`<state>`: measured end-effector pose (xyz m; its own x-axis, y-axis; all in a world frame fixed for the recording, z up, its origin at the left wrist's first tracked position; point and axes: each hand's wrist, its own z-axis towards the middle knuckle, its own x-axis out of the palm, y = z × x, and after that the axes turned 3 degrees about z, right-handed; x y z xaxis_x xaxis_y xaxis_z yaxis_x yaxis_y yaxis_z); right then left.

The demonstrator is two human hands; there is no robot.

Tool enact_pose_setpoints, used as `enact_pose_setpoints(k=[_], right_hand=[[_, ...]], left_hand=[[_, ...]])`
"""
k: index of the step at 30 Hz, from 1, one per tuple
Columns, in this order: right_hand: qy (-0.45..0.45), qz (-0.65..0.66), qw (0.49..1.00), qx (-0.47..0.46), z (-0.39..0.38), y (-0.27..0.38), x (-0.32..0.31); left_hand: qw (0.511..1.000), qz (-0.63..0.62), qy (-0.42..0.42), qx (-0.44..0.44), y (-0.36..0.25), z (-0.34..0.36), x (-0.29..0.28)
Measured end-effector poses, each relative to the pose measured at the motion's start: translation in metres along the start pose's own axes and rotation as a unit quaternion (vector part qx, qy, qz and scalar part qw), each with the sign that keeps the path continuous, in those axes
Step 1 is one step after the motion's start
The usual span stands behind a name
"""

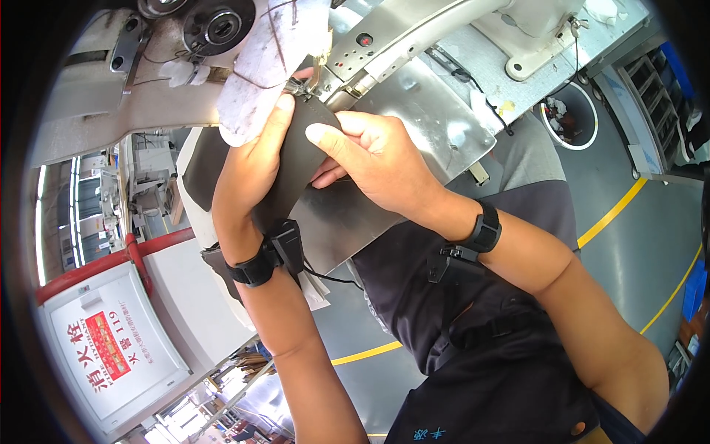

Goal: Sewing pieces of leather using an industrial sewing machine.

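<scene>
My left hand (259,152) grips a dark grey flexible piece (296,181) just beneath the sewing machine's presser foot (302,87), its thumb pointing up toward the metal foot. My right hand (366,155) pinches the same piece from the right, thumb on top and fingers curled round its edge. The machine's pale arm (399,37) runs to the upper right. A light, stained padded strip (259,52) hangs beside my left fingertips and hides some of them. Under the hands lies a shiny metal plate (458,129). More dark material (200,170) lies left of my left wrist.
At right stand a round waste bin (595,111) and a metal cart (625,111) on a floor with yellow lines. At left are a red pipe (137,263) and a white wall cabinet (159,348). My dark-clothed lap (458,355) is below the table edge.
</scene>
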<state>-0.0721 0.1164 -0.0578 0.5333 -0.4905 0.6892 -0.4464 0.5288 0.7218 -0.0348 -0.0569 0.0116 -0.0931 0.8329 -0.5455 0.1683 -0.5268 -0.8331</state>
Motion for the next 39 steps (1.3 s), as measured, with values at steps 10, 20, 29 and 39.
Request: enact_pose_setpoints(k=[10,20,29,39], right_hand=[[-0.027,-0.016,1.000,0.001,0.004,0.001,0.007],[-0.050,0.010,0.999,0.010,0.007,0.005,0.015],[-0.056,0.015,0.998,0.013,0.006,-0.003,0.018],[-0.064,-0.017,0.998,-0.008,0.008,-0.003,0.018]], left_hand=[[0.990,0.083,0.000,-0.110,0.007,0.009,-0.012],[0.984,0.062,0.028,-0.166,0.004,0.012,-0.021],[0.992,0.114,0.053,0.026,-0.005,-0.010,-0.010],[0.995,0.084,0.001,-0.054,-0.010,-0.015,0.001]])
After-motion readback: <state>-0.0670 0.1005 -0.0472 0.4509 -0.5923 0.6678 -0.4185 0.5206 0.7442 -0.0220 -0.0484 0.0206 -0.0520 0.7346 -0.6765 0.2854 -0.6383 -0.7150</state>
